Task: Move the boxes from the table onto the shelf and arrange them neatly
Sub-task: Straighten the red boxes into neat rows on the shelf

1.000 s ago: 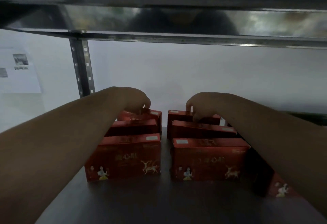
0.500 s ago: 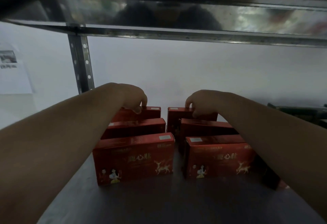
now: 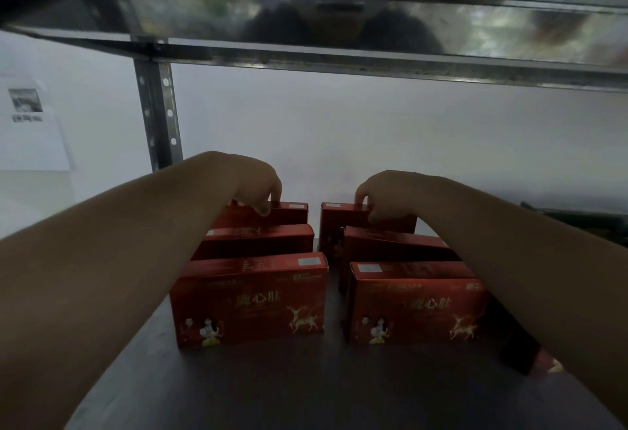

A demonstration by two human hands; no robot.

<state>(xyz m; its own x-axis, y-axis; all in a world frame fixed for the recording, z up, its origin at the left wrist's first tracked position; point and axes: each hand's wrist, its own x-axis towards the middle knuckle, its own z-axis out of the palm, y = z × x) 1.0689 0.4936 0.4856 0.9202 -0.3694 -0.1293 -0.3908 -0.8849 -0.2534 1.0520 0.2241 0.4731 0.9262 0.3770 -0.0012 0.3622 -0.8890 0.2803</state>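
A narrow gap splits the left row of boxes (image 3: 249, 297) from the right row (image 3: 414, 307).

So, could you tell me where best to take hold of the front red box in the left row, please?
Pinch the front left red box across its narrow top face, coming from above: thumb on the printed front, fingers behind. It stands upright on its long edge with the middle box close behind, so the top is likely easiest to reach.

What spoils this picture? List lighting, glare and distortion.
Head view: dim, underexposed, the red boxes murky; head view: left hand and right hand gripping the back boxes sit in shadow; head view: white wall brightest; head view: smeared reflections on the upper shelf; head view: wide-angle bowing, swollen forearms.
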